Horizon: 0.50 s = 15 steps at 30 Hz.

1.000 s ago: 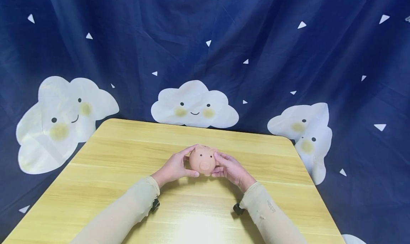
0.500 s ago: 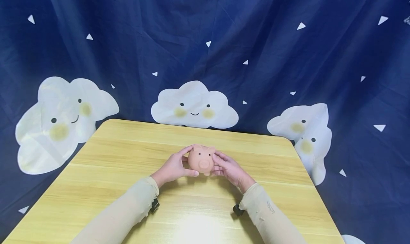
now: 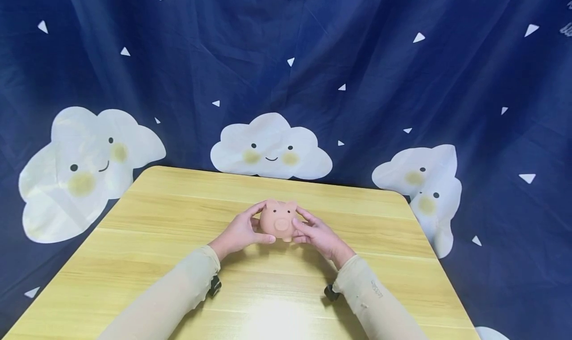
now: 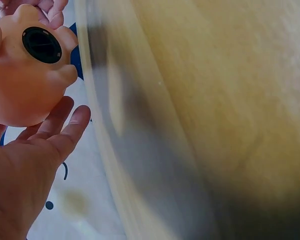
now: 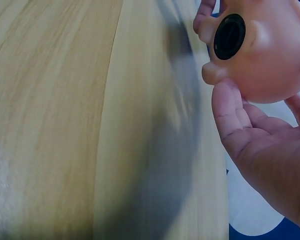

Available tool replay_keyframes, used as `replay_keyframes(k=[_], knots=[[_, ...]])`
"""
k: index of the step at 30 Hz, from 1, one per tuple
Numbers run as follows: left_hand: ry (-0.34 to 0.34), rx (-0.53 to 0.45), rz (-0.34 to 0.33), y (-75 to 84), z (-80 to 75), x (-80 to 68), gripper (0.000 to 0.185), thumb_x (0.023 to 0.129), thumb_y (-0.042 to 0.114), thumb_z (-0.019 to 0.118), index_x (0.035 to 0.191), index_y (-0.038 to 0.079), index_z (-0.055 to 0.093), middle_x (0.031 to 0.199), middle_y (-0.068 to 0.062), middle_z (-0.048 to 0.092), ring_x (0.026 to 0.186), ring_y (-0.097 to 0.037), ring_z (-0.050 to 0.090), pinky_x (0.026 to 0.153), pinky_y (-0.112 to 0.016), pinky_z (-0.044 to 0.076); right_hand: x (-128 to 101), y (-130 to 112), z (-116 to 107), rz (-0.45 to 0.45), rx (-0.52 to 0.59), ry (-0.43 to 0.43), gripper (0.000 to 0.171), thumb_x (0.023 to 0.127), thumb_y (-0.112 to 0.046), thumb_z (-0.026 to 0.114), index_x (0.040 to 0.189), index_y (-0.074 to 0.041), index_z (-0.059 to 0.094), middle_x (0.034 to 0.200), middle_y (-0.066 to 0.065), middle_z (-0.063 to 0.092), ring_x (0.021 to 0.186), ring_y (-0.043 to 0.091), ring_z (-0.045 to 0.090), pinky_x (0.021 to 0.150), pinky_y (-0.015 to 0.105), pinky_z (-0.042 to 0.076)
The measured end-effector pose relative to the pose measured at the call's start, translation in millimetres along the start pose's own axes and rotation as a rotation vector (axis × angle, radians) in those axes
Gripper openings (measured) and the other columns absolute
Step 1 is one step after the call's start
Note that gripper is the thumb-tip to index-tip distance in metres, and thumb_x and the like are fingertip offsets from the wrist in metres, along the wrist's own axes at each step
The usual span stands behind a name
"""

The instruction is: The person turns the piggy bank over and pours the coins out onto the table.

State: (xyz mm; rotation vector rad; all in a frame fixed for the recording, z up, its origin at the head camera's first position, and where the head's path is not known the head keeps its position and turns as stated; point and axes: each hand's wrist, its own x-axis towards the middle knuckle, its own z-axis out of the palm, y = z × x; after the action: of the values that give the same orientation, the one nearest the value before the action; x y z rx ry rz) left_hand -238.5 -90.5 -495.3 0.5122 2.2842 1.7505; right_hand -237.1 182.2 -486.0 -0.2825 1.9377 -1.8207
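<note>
A round pink piggy bank (image 3: pixel 277 220) is held up over the middle of the table, its snout and eyes toward the head camera. My left hand (image 3: pixel 239 231) grips its left side, thumb low in front and fingers curving behind. On the other side my right hand (image 3: pixel 319 235) holds it, with the thumb against the front beside the snout. Both wrist views show the underside of the piggy bank (image 4: pixel 25 85), with stubby feet and a round black plug (image 5: pixel 230 37). The bank is clear of the tabletop in these views.
The light wood-grain table (image 3: pixel 178 201) has rounded far corners and a bright glare spot near its front. Behind it hangs a dark blue curtain (image 3: pixel 250 47) printed with white triangles and smiling clouds (image 3: pixel 271 149). Small black devices sit at both wrists.
The piggy bank has shifted slightly left and up in the head view and turned a little. My right thumb has slid from its side toward the snout. Both hands keep holding it.
</note>
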Motion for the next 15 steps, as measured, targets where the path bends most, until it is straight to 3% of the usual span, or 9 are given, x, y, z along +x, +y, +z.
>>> replay_keyframes(k=[8, 15], knots=[[-0.013, -0.054, -0.004, 2.9, -2.7, -0.6, 0.106, 0.082, 0.021, 0.095, 0.168, 0.021, 0.034, 0.169, -0.008, 0.042, 0.122, -0.027, 0.071, 0.101, -0.035, 0.062, -2.0, -2.7, 2.4, -0.007, -0.03, 0.008, 0.078, 0.109, -0.04, 0.062, 0.173, -0.021, 0.02, 0.137, 0.022, 0.066, 0.109, 0.017, 0.073, 0.116, 0.055, 0.053], [-0.003, -0.09, -0.029, 2.3, -2.9, -0.5, 0.105, 0.085, 0.023, 0.093, 0.169, 0.019, 0.03, 0.164, -0.012, 0.047, 0.121, -0.026, 0.071, 0.102, -0.033, 0.06, -2.9, -4.2, 4.1, -0.011, -0.038, 0.019, 0.079, 0.109, -0.038, 0.062, 0.173, -0.021, 0.019, 0.147, 0.023, 0.058, 0.11, 0.015, 0.067, 0.114, 0.049, 0.055]])
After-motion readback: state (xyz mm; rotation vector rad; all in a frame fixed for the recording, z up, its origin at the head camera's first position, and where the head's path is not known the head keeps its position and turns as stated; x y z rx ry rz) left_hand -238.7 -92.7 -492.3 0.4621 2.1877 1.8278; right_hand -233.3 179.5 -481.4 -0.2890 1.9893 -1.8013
